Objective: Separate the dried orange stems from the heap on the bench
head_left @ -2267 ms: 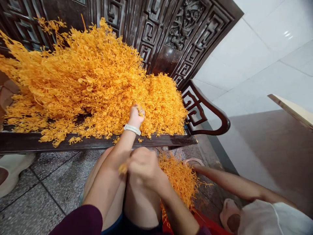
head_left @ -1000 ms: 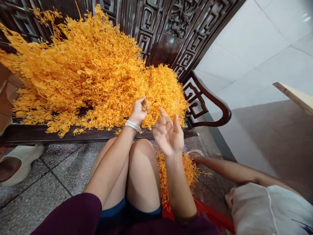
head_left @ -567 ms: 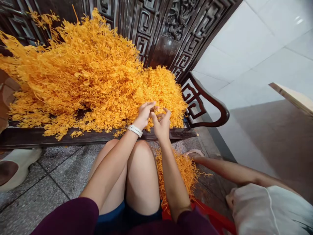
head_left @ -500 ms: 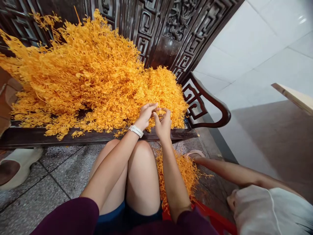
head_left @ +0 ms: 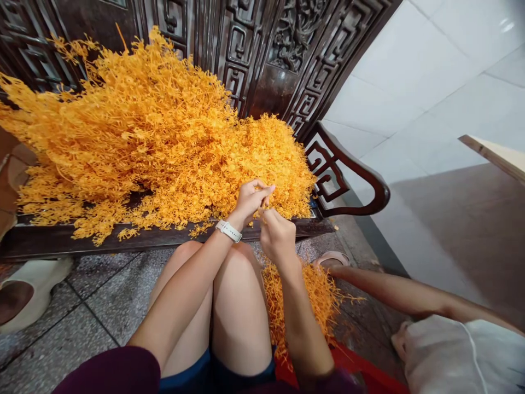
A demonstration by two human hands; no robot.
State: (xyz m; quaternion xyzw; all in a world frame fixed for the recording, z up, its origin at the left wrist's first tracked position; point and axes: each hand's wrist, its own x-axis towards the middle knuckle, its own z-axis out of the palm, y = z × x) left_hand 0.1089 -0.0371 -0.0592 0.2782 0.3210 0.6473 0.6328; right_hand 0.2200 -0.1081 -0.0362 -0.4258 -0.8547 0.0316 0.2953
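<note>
The left hand [head_left: 250, 201] and the right hand [head_left: 278, 236] are positioned close together, just above the front edge of the table [head_left: 164, 239], a dark carved-wood seat. A white watch strap [head_left: 228, 231] encircles the left wrist. The left fingers [head_left: 262, 190] are curled inward and grasp a thin orange sprig [head_left: 263, 203], which is too small to inspect in detail. The right fingers [head_left: 268, 218] are clenched, with their tips directed toward the same sprig; the hand's contact with it cannot be confirmed.

The main mass of dried orange branching stems [head_left: 143, 131] lies on the table, directly behind both hands and against the carved back panel [head_left: 262, 54]. The left hand touches its front edge. A smaller orange pile [head_left: 299, 306] lies on the floor beyond the right forearm, above a red plastic item [head_left: 353, 364].

A co-worker's bare arm [head_left: 389, 290] extends from the lower right toward that pile, with a white sleeve [head_left: 455, 350] at the shoulder. Its hand is not distinguishable. A pink sandal [head_left: 330, 258] rests beside the pile on the terrazzo floor [head_left: 61, 323].
</note>
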